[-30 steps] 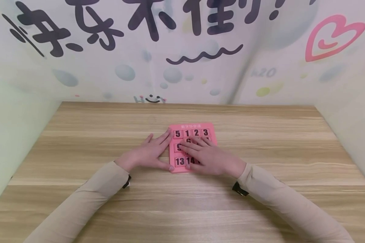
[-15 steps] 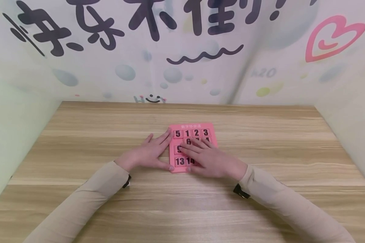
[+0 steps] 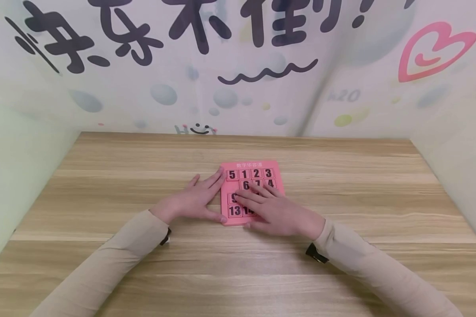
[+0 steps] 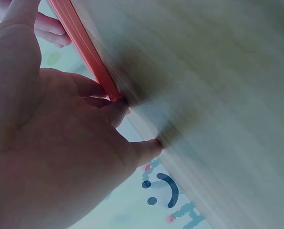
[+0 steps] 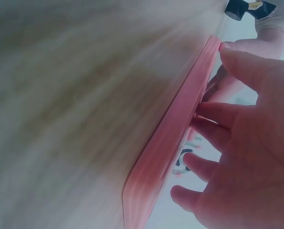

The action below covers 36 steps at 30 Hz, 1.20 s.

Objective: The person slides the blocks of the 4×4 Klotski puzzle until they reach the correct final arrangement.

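A pink sliding number puzzle (image 3: pixel 275 164) lies flat on the wooden table, black numerals on its square tiles. My left hand (image 3: pixel 194 200) steadies its left edge, fingers stretched toward the top corner and thumb at the bottom corner. Over the lower right part spreads my right hand (image 3: pixel 279 212), extended fingers touching the tiles; a fingertip is on the 9 tile (image 3: pixel 232 198). A bare slot shows between the 5 tile (image 3: pixel 232 175) and the 9, left of the 6. Several tiles are hidden under the right hand. Both wrist views show the puzzle's pink side (image 5: pixel 170 129) with fingertips at it.
The wood-grain table (image 3: pixel 123 167) reaches back to a white wall (image 3: pixel 190 88) with large black characters, bubbles and a pink heart (image 3: pixel 436 50). Pale panels (image 3: pixel 24 176) stand at both sides. A black wrist device (image 3: pixel 316 254) sits under the right sleeve.
The 9 tile has slid down toward the 13, leaving a slot below the 5. My right hand has shifted slightly down and right; the left hand stays put.
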Tool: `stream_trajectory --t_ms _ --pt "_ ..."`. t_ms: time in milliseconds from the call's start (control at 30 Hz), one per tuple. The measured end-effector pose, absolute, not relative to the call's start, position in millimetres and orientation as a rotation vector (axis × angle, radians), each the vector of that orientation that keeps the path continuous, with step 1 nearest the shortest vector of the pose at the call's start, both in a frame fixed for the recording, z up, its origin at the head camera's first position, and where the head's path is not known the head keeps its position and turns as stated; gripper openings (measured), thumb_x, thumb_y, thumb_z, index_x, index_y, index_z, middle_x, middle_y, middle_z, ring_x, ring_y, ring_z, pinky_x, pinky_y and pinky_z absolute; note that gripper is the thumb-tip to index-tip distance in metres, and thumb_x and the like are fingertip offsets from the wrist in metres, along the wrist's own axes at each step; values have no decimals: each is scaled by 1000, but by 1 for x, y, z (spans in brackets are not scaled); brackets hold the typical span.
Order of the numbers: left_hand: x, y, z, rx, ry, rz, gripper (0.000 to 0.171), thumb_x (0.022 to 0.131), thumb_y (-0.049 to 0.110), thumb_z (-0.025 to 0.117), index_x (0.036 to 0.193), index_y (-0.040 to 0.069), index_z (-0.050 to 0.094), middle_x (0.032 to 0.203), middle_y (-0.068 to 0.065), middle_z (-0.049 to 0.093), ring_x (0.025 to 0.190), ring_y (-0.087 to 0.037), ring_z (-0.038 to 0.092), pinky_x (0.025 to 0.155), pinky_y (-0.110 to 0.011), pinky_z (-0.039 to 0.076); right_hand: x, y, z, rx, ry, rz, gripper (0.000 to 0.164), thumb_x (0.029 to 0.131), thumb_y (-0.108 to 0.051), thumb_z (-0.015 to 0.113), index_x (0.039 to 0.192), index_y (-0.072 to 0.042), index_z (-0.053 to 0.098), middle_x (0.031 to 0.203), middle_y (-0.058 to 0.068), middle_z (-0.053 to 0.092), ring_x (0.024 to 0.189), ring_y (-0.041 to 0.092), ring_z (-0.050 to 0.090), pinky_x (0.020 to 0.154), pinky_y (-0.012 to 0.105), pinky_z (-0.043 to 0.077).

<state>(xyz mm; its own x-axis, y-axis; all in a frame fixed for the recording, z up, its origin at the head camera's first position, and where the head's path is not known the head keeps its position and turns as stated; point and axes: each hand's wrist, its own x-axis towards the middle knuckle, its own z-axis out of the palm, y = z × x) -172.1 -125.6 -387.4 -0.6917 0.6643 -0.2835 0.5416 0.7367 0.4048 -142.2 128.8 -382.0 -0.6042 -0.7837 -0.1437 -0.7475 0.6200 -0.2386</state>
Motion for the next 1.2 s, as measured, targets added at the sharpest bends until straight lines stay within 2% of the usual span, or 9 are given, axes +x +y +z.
stream_trajectory --t_ms 500,767,1200 --pt "-172 -126 -387 917 2521 413 113 82 61 65 153 1 2 159 -15 -9 145 -32 7 114 -56 -4 -141 129 -378 -1232 2597 -359 59 99 -43 51 149 -13 40 154 5 34 144 32 16 114 54 15" --pt "-172 -126 -387 921 2525 410 113 82 63 64 153 1 1 159 -15 -8 145 -32 7 114 -56 -3 -152 132 -379 -1205 2599 -405 56 102 -37 45 150 -10 36 156 6 30 145 30 14 117 48 11" --pt "-172 -126 -387 922 2524 403 114 81 64 64 153 1 1 158 -14 -9 144 -32 8 113 -56 -4 -169 127 -379 -1148 2632 -419 60 102 -40 42 152 -9 30 157 10 26 145 35 12 116 51 8"
